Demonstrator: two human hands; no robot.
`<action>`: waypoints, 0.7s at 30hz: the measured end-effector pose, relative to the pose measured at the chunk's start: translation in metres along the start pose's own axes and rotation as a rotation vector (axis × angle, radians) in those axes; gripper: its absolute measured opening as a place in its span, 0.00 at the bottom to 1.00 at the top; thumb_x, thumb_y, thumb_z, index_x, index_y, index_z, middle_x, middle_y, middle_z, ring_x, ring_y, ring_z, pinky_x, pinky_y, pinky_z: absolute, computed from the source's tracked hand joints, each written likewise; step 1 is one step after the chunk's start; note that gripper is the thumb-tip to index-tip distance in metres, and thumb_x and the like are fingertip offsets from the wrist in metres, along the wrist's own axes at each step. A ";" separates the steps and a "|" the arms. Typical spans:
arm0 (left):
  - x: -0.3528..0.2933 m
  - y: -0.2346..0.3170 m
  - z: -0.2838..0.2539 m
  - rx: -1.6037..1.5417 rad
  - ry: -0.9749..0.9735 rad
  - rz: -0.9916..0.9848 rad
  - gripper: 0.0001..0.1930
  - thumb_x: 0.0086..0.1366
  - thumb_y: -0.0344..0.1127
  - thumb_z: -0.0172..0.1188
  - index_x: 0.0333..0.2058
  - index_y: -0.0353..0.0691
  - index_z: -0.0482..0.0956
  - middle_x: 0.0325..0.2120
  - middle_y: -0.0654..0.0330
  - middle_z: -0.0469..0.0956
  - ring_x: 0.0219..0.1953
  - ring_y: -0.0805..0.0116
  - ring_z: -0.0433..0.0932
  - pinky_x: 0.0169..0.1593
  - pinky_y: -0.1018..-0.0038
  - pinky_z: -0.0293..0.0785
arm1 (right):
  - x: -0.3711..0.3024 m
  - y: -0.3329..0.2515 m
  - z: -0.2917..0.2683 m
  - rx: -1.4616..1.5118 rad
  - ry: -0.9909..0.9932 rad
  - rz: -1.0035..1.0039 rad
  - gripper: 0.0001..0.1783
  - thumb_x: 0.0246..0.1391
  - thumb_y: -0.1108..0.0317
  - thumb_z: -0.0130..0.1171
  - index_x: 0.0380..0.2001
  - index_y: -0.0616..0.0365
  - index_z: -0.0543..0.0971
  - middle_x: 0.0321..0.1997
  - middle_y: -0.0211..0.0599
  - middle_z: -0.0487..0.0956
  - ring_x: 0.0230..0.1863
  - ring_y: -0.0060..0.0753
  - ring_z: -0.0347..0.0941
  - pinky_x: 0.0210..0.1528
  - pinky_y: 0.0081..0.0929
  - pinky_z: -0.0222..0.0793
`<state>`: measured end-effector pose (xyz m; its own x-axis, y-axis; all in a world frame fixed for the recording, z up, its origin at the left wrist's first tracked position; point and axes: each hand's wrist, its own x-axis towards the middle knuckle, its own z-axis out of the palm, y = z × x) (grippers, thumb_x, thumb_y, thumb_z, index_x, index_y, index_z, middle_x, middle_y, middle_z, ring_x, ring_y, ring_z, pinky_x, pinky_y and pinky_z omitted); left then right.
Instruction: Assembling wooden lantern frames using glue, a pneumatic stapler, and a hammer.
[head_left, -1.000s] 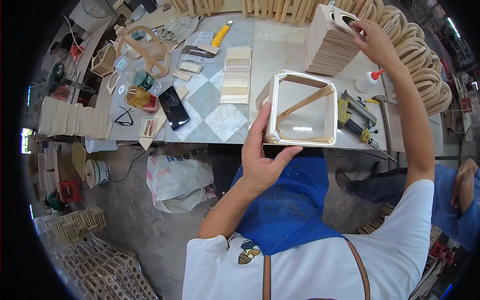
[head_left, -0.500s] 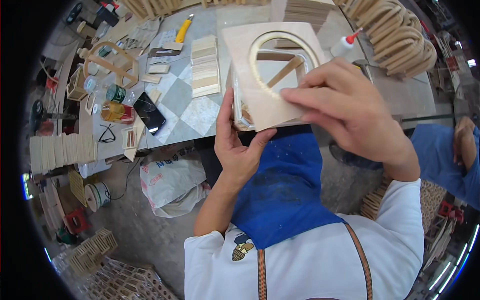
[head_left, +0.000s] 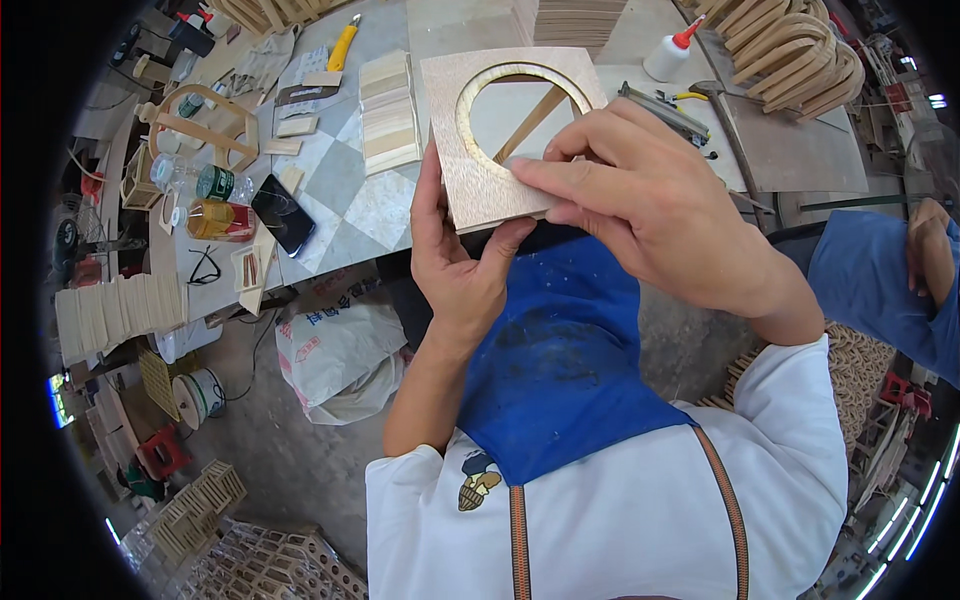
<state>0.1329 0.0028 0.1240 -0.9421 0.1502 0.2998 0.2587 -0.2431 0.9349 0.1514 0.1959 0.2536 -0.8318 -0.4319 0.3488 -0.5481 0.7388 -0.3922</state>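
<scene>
A square light-wood panel with a round hole (head_left: 478, 190) lies over a shallow wooden box frame, which it mostly hides. A pale ring lines the hole, and a diagonal wooden strip (head_left: 530, 125) shows through it. My left hand (head_left: 460, 255) is closed round the lower left corner of the panel and frame, thumb at the near edge. On the right side, my right hand (head_left: 650, 185) pinches the panel, one fingertip beside the hole's lower rim and the thumb at the near edge. Both are held up over the table's front edge.
A glue bottle (head_left: 668, 55), pliers (head_left: 690, 96) and curved wooden pieces (head_left: 800, 65) are at the right. Thin wood strips (head_left: 390, 115), a yellow utility knife (head_left: 343, 45), a phone (head_left: 285, 215) and bottles (head_left: 220, 220) lie left. A person's blue-clothed leg (head_left: 870, 270) is at far right.
The panel was tilted and offset from the frame, with the frame's edges showing; now it lies lined up over it. Both hands and the piece shifted slightly left in view.
</scene>
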 end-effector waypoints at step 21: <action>0.003 -0.001 -0.001 -0.055 0.115 0.089 0.47 0.64 0.33 0.72 0.75 0.41 0.51 0.70 0.49 0.63 0.67 0.58 0.70 0.68 0.65 0.70 | -0.009 0.007 0.011 0.035 0.196 0.028 0.26 0.47 0.74 0.72 0.53 0.56 0.84 0.48 0.32 0.79 0.42 0.32 0.72 0.44 0.24 0.70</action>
<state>0.1293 0.0026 0.1234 -0.9350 0.0161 0.3543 0.3330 -0.3034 0.8928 0.1539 0.1990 0.2386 -0.8155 -0.2998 0.4951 -0.5304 0.7294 -0.4319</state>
